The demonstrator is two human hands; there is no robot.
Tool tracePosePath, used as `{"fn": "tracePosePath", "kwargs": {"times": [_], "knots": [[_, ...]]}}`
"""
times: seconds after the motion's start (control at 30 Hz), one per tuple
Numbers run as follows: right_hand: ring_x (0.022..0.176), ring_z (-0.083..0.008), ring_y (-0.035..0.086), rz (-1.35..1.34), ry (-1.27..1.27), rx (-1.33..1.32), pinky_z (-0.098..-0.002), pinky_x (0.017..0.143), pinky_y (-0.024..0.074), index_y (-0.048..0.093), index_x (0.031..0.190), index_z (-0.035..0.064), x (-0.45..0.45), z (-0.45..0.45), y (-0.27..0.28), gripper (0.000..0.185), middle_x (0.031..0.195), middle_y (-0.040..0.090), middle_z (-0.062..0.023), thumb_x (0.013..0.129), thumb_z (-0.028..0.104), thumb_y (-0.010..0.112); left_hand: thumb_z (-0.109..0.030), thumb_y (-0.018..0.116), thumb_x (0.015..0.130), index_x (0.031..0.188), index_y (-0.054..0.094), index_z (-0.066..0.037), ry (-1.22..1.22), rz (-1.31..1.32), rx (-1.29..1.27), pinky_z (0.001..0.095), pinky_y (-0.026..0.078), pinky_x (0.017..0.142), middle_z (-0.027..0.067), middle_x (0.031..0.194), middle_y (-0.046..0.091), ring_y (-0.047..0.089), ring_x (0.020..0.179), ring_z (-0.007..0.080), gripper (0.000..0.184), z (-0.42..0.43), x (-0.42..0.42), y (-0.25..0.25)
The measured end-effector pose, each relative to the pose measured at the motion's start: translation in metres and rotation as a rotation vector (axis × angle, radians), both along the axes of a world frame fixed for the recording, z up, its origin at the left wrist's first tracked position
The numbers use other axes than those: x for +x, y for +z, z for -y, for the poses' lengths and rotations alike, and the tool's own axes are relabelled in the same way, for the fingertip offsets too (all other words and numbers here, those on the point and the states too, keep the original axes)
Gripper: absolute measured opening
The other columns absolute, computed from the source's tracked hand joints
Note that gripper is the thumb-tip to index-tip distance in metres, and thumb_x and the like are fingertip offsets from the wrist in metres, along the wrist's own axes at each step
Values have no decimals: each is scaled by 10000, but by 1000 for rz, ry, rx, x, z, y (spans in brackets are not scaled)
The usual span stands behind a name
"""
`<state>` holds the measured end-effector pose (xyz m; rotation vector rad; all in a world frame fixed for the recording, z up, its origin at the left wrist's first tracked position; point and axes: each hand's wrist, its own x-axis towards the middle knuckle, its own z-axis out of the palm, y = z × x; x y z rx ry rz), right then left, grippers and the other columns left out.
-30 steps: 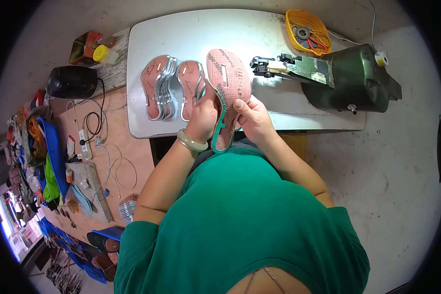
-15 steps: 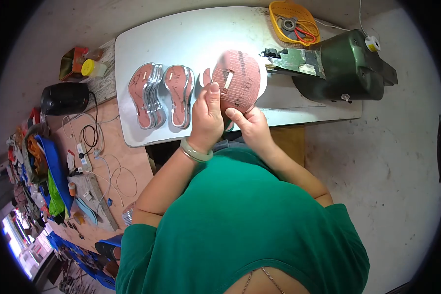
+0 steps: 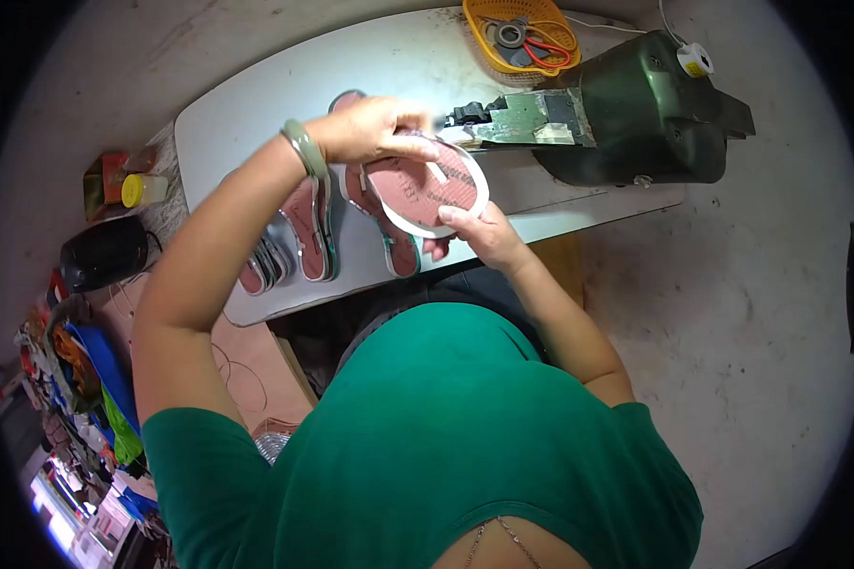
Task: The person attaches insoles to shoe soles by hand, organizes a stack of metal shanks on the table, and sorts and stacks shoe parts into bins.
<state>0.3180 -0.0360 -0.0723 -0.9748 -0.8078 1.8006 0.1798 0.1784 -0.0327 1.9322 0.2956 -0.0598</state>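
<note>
In the head view, a sandal sole with a reddish-brown, printed face, a pale rim and a small white strip is held up over the table. My right hand grips its lower right edge, thumb on the face. Across the upper edge reaches my left hand, a green bangle at its wrist; the thumb lies against the sole and the blurred fingertips are close to the tip of a green machine's arm. Behind the held sole lies another sole on the table, partly covered.
Stacked soles lie on the white table, with more stacked soles to their left, partly behind my forearm. A yellow basket with scissors stands at the back. The machine's green body occupies the right side.
My left hand has moved up from the sole's lower left edge to its upper edge. The sole has come lower and tilted. The camera view has shifted a little.
</note>
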Motion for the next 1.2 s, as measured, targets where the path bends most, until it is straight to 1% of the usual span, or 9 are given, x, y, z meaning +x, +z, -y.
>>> {"fn": "tracePosePath", "kwargs": {"times": [0.07,0.23,0.33,0.63,0.77,0.87,1.03,1.13,1.2], "knots": [[675,-200,648,-39,-218,-1,-315,627,539,569,1068,-64,-10,-1,-10,313,828,666,-151,956,222,511,-442,739,783,964,554,-22,-116,-98,360,295,432,664,36,763,569,521,710,137,493,-16,11,12],[674,-196,645,-72,-384,-44,-310,630,532,577,1065,-64,-22,-1,-20,317,814,666,-156,958,226,506,-444,829,667,970,527,-39,-164,-206,202,279,428,660,16,749,546,512,720,128,589,-32,45,-5],[670,-194,642,5,-414,-44,-308,632,531,581,1057,-67,-22,1,-19,325,818,665,-161,960,232,500,-393,842,673,980,514,-51,-268,-348,45,265,424,658,5,782,552,499,735,112,565,-35,56,-8],[658,-192,635,0,-438,-37,-297,623,524,581,1052,-76,-17,-14,-23,356,803,662,-157,966,258,488,-317,822,723,978,536,-51,-251,-317,-5,251,438,680,-11,826,573,509,772,88,466,-46,58,-11],[644,-188,629,-12,-430,-63,-289,611,517,590,1013,-65,-15,-27,-20,369,781,655,-147,978,283,471,-280,781,774,1067,573,-47,-239,-307,-181,239,462,738,-4,909,615,546,834,83,429,-53,51,-10],[599,-177,615,-12,-432,-99,-277,579,507,594,983,-55,-14,-35,-16,381,755,650,-142,985,303,464,-255,746,811,1178,573,-55,-195,-351,-248,240,476,809,6,1000,632,568,895,84,453,-56,47,-8],[554,-165,601,-9,-422,-143,-261,543,494,607,937,-47,-8,-43,-8,389,724,646,-140,985,313,470,-222,718,839,1237,558,-54,-115,-391,-275,251,478,849,18,1049,633,570,930,92,461,-57,32,-10],[519,-155,587,87,-429,-153,-250,507,479,623,892,-37,-3,-44,-9,388,680,639,-130,980,314,483,-177,687,869,1250,562,-55,18,-336,-534,282,493,873,57,1116,633,593,960,124,419,-48,17,-16],[517,-151,585,94,-432,-165,-248,502,474,626,876,-29,2,-43,-7,376,672,638,-125,975,309,496,-171,675,879,1252,558,-53,56,-317,-559,273,486,877,44,1114,628,581,968,113,409,-37,10,-17]]}}
